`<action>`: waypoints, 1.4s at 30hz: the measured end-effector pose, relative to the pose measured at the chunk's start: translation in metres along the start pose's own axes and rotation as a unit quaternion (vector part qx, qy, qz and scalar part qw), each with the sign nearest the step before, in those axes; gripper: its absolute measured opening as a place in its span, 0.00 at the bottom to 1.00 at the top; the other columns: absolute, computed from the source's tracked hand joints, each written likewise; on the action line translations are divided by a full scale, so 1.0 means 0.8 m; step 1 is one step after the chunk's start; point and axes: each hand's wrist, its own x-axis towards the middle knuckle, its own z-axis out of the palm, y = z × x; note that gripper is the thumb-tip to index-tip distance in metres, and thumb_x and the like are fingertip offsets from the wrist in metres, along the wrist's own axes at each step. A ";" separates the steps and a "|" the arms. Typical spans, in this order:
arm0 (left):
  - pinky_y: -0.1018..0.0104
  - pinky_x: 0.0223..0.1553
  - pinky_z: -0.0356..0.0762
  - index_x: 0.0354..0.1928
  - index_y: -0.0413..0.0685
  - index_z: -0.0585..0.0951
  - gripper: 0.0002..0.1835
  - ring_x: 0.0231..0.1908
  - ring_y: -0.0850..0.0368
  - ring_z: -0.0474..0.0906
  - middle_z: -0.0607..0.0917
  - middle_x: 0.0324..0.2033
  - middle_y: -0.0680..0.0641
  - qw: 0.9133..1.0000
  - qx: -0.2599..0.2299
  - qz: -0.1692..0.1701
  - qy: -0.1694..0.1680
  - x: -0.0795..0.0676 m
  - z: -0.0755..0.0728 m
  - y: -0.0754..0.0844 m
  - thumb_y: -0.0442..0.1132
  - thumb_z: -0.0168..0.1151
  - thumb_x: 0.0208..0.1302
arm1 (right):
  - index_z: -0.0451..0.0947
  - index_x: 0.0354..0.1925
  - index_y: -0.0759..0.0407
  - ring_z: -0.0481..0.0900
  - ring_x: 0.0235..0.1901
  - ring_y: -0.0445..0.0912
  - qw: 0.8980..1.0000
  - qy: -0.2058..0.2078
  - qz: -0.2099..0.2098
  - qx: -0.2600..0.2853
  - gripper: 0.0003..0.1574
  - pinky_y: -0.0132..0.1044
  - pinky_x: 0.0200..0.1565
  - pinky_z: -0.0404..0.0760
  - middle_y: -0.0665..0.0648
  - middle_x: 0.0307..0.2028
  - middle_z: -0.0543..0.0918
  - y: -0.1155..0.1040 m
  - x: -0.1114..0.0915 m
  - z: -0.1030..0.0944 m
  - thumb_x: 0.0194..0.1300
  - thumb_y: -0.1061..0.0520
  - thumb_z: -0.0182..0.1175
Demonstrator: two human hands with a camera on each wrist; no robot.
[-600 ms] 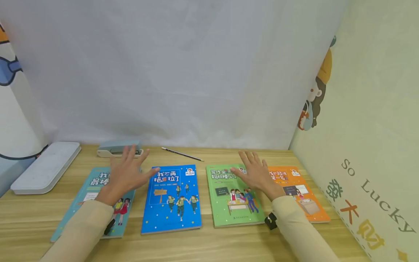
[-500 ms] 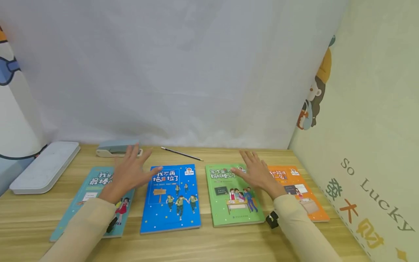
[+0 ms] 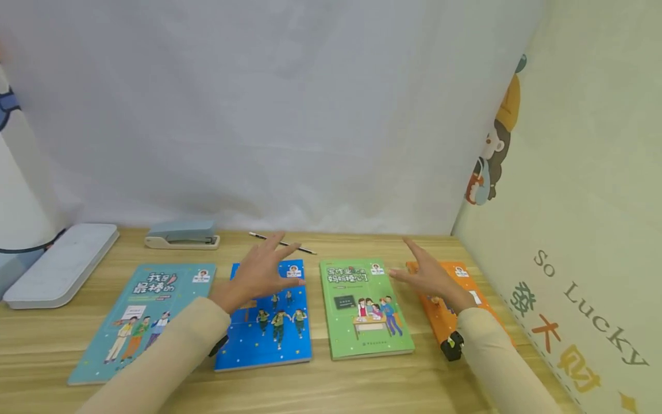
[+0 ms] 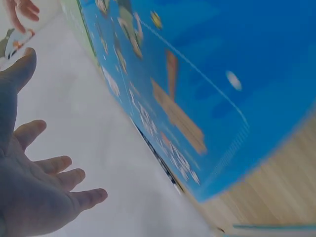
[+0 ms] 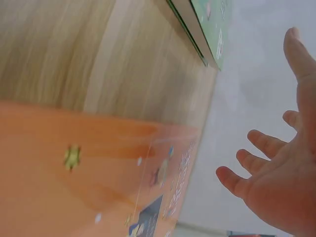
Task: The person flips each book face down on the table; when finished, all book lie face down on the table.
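My left hand (image 3: 258,276), fingers spread, hovers over the upper left part of a blue book (image 3: 279,345), hiding most of its title. In the left wrist view the blue book (image 4: 222,54) lies beyond the spread fingers. My right hand (image 3: 434,280) is held above an orange book (image 3: 460,270), thumb pointing toward the green book (image 3: 369,316) beside it. The right wrist view has the orange book (image 5: 74,187) below the hand and a bit of the green book at the top. Both hands hold nothing. A teal book (image 3: 150,305) lies at the left.
Along the back of the wooden table (image 3: 351,385) are a white flat case (image 3: 62,267), a blue-and-white stapler (image 3: 182,234) and a dark pencil (image 3: 305,249). A white curtain (image 3: 269,126) hangs behind, and a patterned wall (image 3: 579,201) borders the right side.
My left hand has moved right, from over the teal book to over the blue one. My right hand has shifted right, from the green book to over the orange one. The books stay put.
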 end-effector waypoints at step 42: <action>0.48 0.65 0.74 0.75 0.65 0.65 0.40 0.73 0.46 0.63 0.63 0.75 0.44 0.973 -0.008 0.189 -0.134 0.076 0.089 0.164 0.62 0.65 0.63 | 0.48 0.76 0.70 0.61 0.66 0.78 0.993 -0.056 0.106 -0.006 0.62 0.70 0.60 0.70 0.83 0.70 0.56 0.119 -0.036 -0.079 0.63 0.38 0.67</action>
